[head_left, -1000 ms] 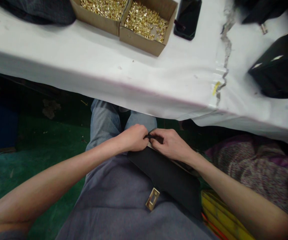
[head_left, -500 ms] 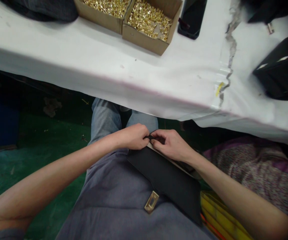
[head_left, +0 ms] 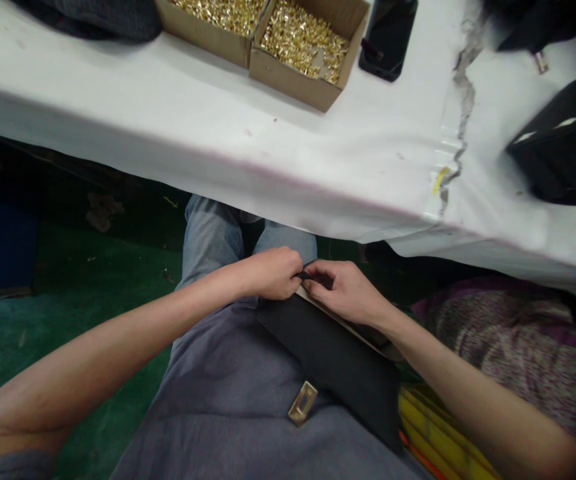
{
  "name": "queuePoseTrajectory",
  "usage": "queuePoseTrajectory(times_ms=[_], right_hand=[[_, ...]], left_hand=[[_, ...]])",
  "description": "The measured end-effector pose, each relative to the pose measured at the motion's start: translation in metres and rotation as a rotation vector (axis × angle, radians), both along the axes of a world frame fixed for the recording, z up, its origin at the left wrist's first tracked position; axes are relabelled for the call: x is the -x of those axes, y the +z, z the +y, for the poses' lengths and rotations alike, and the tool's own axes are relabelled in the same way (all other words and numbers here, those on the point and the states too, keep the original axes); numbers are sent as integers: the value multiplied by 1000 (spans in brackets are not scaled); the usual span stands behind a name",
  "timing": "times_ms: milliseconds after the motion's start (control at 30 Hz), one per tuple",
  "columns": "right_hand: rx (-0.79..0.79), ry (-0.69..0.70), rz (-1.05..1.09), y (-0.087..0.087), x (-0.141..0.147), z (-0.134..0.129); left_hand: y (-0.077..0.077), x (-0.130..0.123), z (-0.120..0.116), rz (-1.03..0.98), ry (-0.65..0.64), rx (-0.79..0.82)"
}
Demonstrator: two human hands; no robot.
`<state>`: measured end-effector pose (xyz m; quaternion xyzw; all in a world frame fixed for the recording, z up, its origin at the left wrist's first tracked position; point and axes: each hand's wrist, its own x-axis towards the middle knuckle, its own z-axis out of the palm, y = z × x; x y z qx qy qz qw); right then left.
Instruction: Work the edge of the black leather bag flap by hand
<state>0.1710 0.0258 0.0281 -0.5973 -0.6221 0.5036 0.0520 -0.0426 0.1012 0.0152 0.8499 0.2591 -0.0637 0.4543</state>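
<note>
A black handbag [head_left: 348, 360] with a flap lies across my lap, its pale inner edge facing the table. On the flap's outer edge sits a gold rectangular clasp plate [head_left: 303, 404], resting against my grey clothing. My left hand [head_left: 279, 273] is closed at the bag's far left corner, fingers curled around its dark edge. Right beside it, my right hand [head_left: 341, 290] pinches a small black piece at the same corner between thumb and fingers. The fingertips of both hands nearly meet, and what lies between them is mostly hidden.
Two cardboard boxes [head_left: 288, 83] of small gold metal pieces stand on the white-covered table [head_left: 193, 113]. A black phone [head_left: 391, 40] lies beside them. Another glossy black item [head_left: 563, 140] is at the right. A yellow container [head_left: 433, 427] stands by my right side, near a person's patterned clothing [head_left: 513, 333].
Both hands stay at the bag's corner with almost the same grip. The view has shifted slightly; the bag has barely moved.
</note>
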Motion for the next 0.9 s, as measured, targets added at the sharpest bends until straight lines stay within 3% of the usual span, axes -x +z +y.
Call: queuePoseTrajectory(times_ms=[133, 700, 900], right_hand=[[2, -3, 9, 0, 0, -1], [2, -25, -10, 7, 7, 0], [9, -36, 1, 6, 8, 0]], left_hand=[[-2, 0, 4, -39, -20, 71], [-22, -1, -3, -160, 137, 171], [-19, 1, 0, -152, 100, 184]])
